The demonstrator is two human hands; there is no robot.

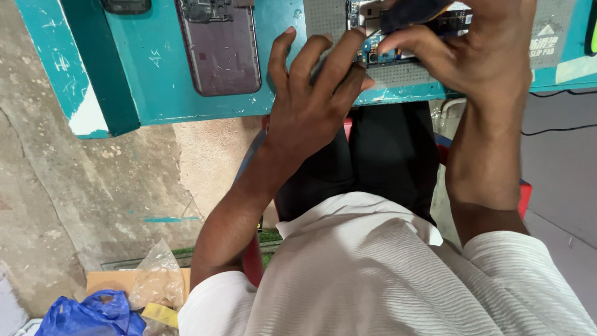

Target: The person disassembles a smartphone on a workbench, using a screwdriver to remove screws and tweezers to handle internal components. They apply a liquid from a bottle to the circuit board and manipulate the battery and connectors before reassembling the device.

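The left hand (pixel 311 102), at upper centre of the frame, spreads its fingers (pixel 339 59) with the tips pressed on the lower edge of an opened phone (pixel 373 53), steadying it rather than closing around it. The right hand (pixel 485 53), at upper right, pinches a dark flat tool (pixel 413 11) between thumb and forefinger and lays it across the phone's exposed blue circuit board.

The phone lies on a grey perforated anti-slip pad (pixel 404 76) at the near edge of a teal workbench (pixel 155 74). Judged from this grip, the step in hand is work on the board inside the phone body. The next move calls for firm left-hand pressure and a fine, controlled action of the tool tip.

A white triangle and white lettering mark the pad's right end, at the upper right corner. A detached purple-grey phone rear housing (pixel 219 46) lies face down at upper centre-left. At lower left, on the floor, sit a crumpled clear plastic bag (pixel 155 280), a blue plastic bag (pixel 90 314), a yellow rectangular packet (pixel 160 314) and brown cardboard (pixel 109 280).
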